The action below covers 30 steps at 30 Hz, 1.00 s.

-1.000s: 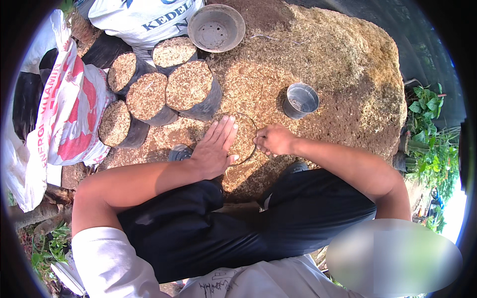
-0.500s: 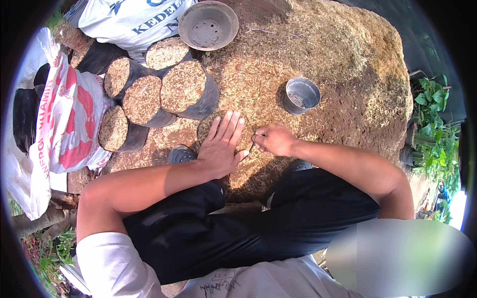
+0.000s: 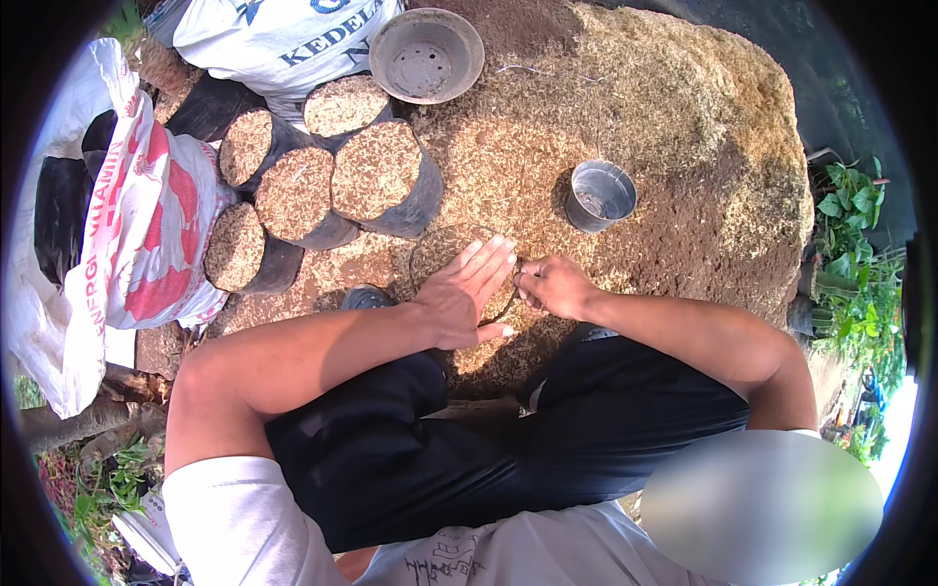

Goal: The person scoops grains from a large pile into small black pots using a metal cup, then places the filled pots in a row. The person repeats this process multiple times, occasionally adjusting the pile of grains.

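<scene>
Between my feet stands a black plastic grow bag (image 3: 430, 252) filled with pale husk mix; only part of its round rim shows. My left hand (image 3: 463, 296) lies on the filling, fingers stretched out and thumb apart, covering much of the top. At the bag's right edge my right hand (image 3: 557, 287) is closed, pinching the thin dark rim. Fingers of the two hands nearly touch there. Beyond them and to the right, a small dark plastic pot (image 3: 601, 198) sits tilted on the husk heap.
Several filled black grow bags (image 3: 376, 174) cluster at the left. Behind them are a white sack (image 3: 283, 49) and a grey basin (image 3: 427, 57) with holes. A red-and-white sack (image 3: 161, 230) stands far left. The large husk-and-soil heap (image 3: 674, 127) spreads ahead and right.
My left hand has slid rightward across the filling, toward my right hand. My right hand still pinches the rim. The whole view has shifted slightly.
</scene>
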Each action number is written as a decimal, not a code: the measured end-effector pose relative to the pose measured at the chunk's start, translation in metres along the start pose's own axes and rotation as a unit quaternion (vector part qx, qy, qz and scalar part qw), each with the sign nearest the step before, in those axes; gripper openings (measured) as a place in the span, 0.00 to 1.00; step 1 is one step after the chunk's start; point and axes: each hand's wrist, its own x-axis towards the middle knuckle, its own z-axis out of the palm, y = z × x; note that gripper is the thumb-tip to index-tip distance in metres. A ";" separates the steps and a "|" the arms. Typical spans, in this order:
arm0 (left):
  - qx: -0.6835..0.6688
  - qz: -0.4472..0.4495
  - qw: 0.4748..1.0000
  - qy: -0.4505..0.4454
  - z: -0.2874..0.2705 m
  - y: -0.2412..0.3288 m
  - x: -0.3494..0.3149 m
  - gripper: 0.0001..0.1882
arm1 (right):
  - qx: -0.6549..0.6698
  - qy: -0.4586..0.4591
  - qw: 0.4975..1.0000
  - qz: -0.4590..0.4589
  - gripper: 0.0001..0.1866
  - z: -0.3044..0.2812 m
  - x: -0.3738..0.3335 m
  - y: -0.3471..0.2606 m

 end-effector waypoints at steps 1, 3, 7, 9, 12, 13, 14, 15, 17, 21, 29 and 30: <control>0.029 -0.008 1.000 0.000 -0.001 0.002 -0.002 0.51 | 0.006 0.011 0.999 -0.034 0.20 0.000 0.000 -0.001; 0.054 -0.011 0.998 0.008 -0.001 0.008 -0.010 0.52 | 0.017 0.022 0.998 -0.057 0.20 0.000 0.001 -0.003; 0.007 0.010 0.997 -0.070 0.001 0.008 -0.020 0.51 | -0.078 -0.017 0.996 -0.031 0.23 0.002 0.001 -0.002; 0.001 0.026 0.998 -0.055 0.003 0.005 -0.018 0.53 | -0.035 -0.018 0.999 0.005 0.23 0.002 0.001 0.000; 0.006 0.023 0.995 -0.095 0.003 0.001 -0.011 0.53 | -0.042 -0.012 0.999 -0.018 0.22 0.002 -0.002 0.002; -0.005 0.026 0.995 -0.100 0.002 0.000 -0.009 0.53 | -0.025 -0.011 1.000 -0.011 0.22 0.002 -0.002 0.002; -0.010 0.024 0.993 -0.116 0.000 0.000 -0.008 0.53 | -0.011 -0.015 1.000 0.001 0.22 0.002 -0.002 0.003; -0.020 0.031 0.994 -0.104 -0.003 0.000 -0.009 0.53 | 0.001 -0.010 1.000 -0.008 0.22 0.001 -0.002 0.002; -0.022 0.029 0.993 -0.114 -0.012 -0.001 -0.014 0.52 | 0.011 -0.008 1.000 -0.008 0.21 0.002 0.000 0.003; 0.049 0.043 0.998 0.010 -0.031 -0.011 -0.044 0.49 | 0.007 0.008 0.999 -0.040 0.20 0.004 0.003 0.007; 0.168 0.105 0.978 -0.069 -0.014 -0.034 -0.067 0.37 | 0.002 -0.028 1.000 -0.004 0.23 0.003 -0.001 -0.006; 0.149 0.117 0.981 -0.048 -0.012 -0.035 -0.066 0.37 | -0.026 -0.025 0.999 -0.005 0.23 0.001 -0.003 -0.011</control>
